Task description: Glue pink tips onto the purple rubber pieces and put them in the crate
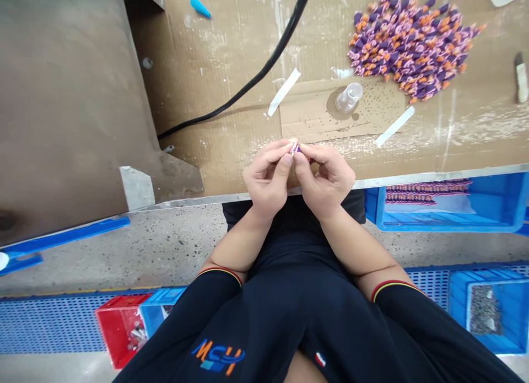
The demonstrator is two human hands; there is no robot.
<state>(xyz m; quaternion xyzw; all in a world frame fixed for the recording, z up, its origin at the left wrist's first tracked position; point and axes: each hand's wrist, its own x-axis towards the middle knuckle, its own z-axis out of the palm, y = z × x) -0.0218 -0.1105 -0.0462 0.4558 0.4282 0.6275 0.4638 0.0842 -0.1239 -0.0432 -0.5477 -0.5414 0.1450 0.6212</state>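
While our left hand (268,179) and right hand (326,176) pinch a small purple piece (296,149) above the table (433,173) edge, both grips are clamped on it; this close work calls for a steady hold.

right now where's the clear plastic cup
In the head view, the clear plastic cup is on a brown cardboard sheet, ahead of the person's right hand and just short of the heap of purple and orange pieces.

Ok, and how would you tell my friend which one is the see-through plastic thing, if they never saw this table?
Find the big heap of purple and orange pieces on the cardboard-covered bench. Just below it lies a smaller, speckled cardboard sheet. The clear plastic container sits on that sheet, the only see-through thing there.
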